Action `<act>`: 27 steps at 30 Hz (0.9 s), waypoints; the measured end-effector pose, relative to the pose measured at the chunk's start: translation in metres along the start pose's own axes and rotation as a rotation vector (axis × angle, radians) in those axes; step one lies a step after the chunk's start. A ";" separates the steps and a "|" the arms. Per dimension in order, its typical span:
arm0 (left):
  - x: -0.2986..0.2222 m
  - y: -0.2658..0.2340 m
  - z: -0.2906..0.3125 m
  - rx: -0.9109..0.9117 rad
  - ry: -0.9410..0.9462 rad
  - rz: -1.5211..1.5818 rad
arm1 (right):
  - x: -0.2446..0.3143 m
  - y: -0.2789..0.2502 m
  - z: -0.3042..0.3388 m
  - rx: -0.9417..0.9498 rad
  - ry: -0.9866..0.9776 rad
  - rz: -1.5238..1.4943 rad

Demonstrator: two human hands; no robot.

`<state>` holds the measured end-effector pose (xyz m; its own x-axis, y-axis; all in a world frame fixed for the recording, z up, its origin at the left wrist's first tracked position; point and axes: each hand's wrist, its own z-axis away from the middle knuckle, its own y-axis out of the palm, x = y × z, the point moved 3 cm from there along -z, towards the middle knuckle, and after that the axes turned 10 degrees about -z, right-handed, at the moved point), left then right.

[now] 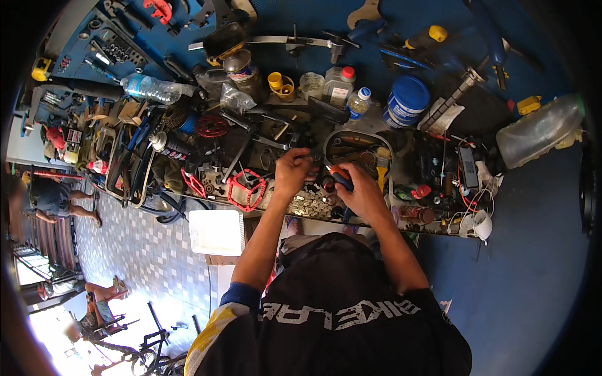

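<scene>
Over the cluttered bench, my left hand (pixel 293 173) is closed, its fingers pinched around something small and dark that I cannot make out. Close beside it, my right hand (pixel 364 195) grips a hand tool with an orange and black handle (pixel 340 176). The tool's front end points toward my left fingers; its exact kind is not clear. Below both hands lies a spread of metal chain pieces (pixel 307 202). A red bicycle pedal (pixel 246 190) rests left of my left wrist. Past my right hand, a yellow-handled brush (pixel 382 168) lies by a metal tray (pixel 390 145) of small parts.
At the back of the bench stand a blue tub (pixel 407 100), a small bottle with a blue cap (pixel 359 103) and a red-capped container (pixel 339 84). A water bottle (pixel 150 88) lies at the left. A white tray (pixel 216 232) sits below the bench edge. Two people are at the far left.
</scene>
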<state>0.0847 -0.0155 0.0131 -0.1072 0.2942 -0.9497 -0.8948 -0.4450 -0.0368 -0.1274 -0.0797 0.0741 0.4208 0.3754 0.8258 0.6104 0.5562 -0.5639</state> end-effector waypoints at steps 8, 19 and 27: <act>-0.002 0.044 -0.019 0.051 0.043 -0.372 | -0.026 -0.013 0.006 -0.053 0.068 0.010; 0.005 0.051 -0.021 0.117 -0.045 -0.153 | -0.058 -0.013 0.002 -0.058 0.388 -0.379; 0.004 0.047 -0.022 0.118 -0.061 -0.144 | -0.042 -0.019 0.005 -0.130 0.052 -0.210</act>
<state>0.0513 -0.0540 0.0004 0.0032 0.4002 -0.9164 -0.9469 -0.2935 -0.1314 -0.1597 -0.1024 0.0496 0.3077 0.2215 0.9253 0.7678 0.5166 -0.3790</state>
